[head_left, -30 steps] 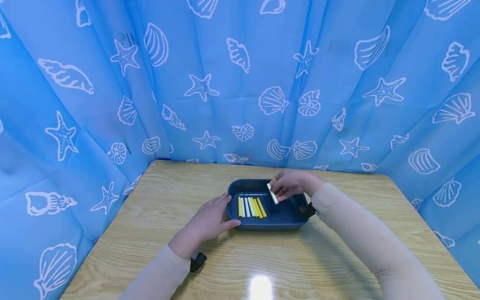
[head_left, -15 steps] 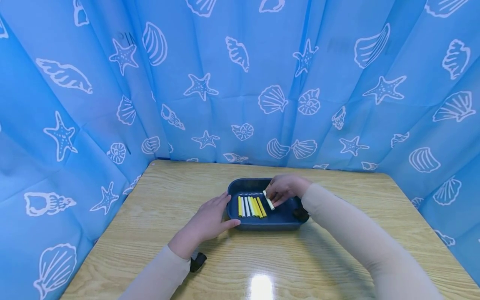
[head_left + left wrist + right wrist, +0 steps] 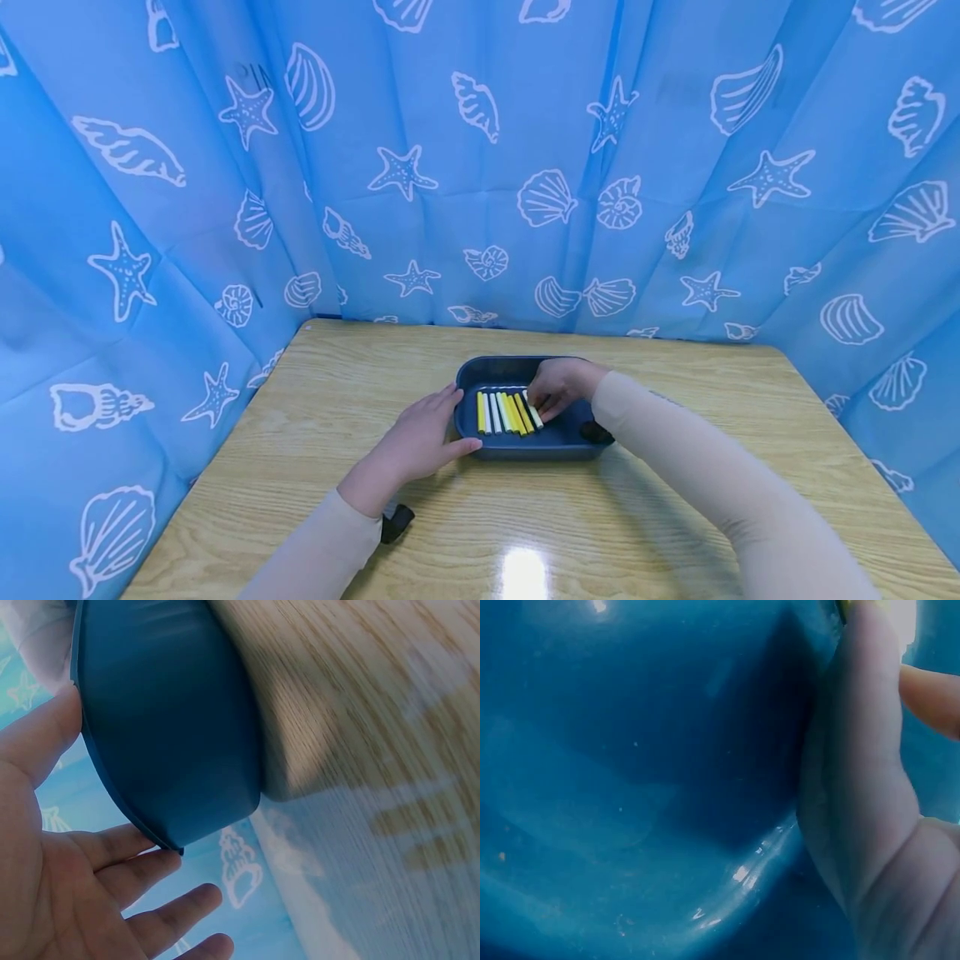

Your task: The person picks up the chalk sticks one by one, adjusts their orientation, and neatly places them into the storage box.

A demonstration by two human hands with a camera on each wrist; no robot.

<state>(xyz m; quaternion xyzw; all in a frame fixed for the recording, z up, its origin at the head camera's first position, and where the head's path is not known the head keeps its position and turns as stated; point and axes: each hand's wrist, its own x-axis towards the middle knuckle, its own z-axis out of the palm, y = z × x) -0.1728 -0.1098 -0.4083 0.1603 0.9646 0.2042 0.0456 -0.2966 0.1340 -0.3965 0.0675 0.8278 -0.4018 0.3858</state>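
A dark blue tray stands on the table. Side by side inside its left half lie several yellow and white chalk sticks. My right hand reaches down into the tray and pinches a pale chalk stick at the right end of that row. In the right wrist view this hand hides most of the chalk. My left hand touches the tray's left end, thumb near the front corner. The left wrist view shows its thumb and two fingertips on the rim, with the other fingers stretched out beside the tray wall.
Wooden table surrounds the tray on all sides. Behind it and along both sides hangs a blue curtain printed with shells and starfish. A black wrist strap piece sits under the left forearm.
My right hand has moved left and down with the pale chalk stick, bringing it from above the tray's middle to beside the row. The left hand has stayed put.
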